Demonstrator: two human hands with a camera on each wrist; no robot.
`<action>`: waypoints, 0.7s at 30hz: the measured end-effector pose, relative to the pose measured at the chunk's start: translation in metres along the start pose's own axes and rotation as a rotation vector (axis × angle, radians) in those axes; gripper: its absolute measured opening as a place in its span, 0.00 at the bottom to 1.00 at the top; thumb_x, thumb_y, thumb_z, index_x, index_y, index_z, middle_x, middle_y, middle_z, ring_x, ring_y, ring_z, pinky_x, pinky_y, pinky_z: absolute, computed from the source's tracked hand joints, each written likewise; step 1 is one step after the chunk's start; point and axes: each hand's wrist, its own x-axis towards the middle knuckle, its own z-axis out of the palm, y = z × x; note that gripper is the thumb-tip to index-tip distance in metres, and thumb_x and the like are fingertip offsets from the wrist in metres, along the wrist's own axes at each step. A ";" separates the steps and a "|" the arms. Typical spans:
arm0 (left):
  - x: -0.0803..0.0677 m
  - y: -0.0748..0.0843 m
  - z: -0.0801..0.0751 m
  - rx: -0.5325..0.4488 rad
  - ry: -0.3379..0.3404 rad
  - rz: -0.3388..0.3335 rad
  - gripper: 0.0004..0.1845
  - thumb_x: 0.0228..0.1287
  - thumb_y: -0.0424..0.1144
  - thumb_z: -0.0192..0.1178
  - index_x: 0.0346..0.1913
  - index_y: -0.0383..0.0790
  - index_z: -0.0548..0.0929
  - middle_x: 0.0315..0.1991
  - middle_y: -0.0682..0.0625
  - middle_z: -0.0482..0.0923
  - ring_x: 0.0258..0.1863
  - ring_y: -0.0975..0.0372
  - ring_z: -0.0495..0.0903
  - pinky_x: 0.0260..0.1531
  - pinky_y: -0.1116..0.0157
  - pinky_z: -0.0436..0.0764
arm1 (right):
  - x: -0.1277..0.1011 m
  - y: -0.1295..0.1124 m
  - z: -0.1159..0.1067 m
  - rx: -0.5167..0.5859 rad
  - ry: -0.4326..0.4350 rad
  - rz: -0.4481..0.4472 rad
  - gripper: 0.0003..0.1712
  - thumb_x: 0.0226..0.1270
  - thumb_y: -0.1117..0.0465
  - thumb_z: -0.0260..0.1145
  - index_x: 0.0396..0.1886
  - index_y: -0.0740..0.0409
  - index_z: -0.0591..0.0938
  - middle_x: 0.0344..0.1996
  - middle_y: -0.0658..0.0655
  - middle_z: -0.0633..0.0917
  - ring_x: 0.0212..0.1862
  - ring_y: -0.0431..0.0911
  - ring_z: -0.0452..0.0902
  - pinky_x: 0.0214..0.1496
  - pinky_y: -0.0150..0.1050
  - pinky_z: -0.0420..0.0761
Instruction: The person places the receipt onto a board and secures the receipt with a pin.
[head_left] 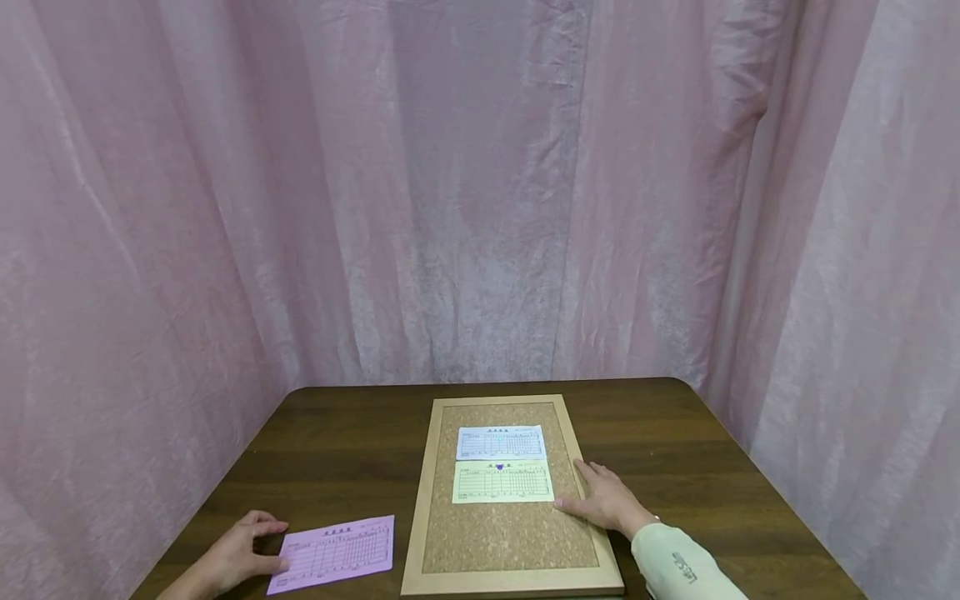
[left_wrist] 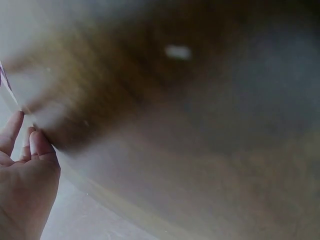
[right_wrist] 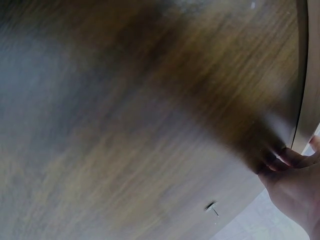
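My left hand (head_left: 238, 554) is at the left edge of a pink-purple printed form slip (head_left: 339, 554) lying on the table. Its thumb touches the slip's left edge, and the index fingertip is by the upper left corner. A wood-framed corkboard (head_left: 517, 537) lies in the middle. My right hand (head_left: 603, 502) rests on its right frame, thumb reaching inward beside the yellow-green slip (head_left: 498, 485), other fingers along the outer side. A purple pushpin (head_left: 499, 467) sits at that slip's top edge. Just above it is a light blue slip (head_left: 498, 444).
The dark wooden table (head_left: 360, 442) has rounded far corners. Pink-grey curtains (head_left: 480, 192) hang behind it and at both sides. A small pin (right_wrist: 212, 206) lies on the tabletop in the right wrist view.
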 end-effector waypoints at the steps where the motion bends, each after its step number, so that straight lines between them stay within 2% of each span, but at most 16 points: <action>1: 0.000 0.000 0.000 -0.001 -0.002 -0.006 0.37 0.45 0.48 0.80 0.56 0.28 0.82 0.53 0.44 0.73 0.57 0.43 0.71 0.55 0.42 0.71 | 0.000 0.000 0.000 -0.002 -0.001 0.001 0.55 0.56 0.33 0.70 0.73 0.64 0.65 0.68 0.77 0.65 0.69 0.73 0.57 0.64 0.69 0.62; 12: 0.000 -0.001 0.000 -0.010 -0.001 -0.005 0.35 0.44 0.49 0.80 0.53 0.32 0.84 0.52 0.44 0.73 0.56 0.44 0.72 0.54 0.43 0.71 | 0.001 0.001 0.001 -0.001 -0.002 0.000 0.56 0.56 0.33 0.70 0.74 0.63 0.65 0.68 0.77 0.65 0.70 0.73 0.56 0.64 0.69 0.61; 18: -0.003 0.002 -0.001 -0.012 0.001 -0.014 0.39 0.44 0.51 0.79 0.57 0.30 0.81 0.53 0.43 0.73 0.58 0.41 0.71 0.54 0.39 0.71 | 0.001 0.001 0.001 -0.001 -0.007 0.006 0.56 0.56 0.33 0.70 0.74 0.63 0.65 0.68 0.76 0.64 0.70 0.73 0.56 0.65 0.69 0.61; 21: -0.004 0.003 -0.003 0.020 0.005 -0.020 0.41 0.46 0.53 0.78 0.58 0.28 0.79 0.53 0.42 0.73 0.58 0.39 0.70 0.53 0.38 0.71 | 0.001 0.001 0.000 -0.001 -0.009 0.010 0.56 0.56 0.32 0.70 0.74 0.63 0.65 0.68 0.76 0.64 0.70 0.73 0.56 0.65 0.69 0.61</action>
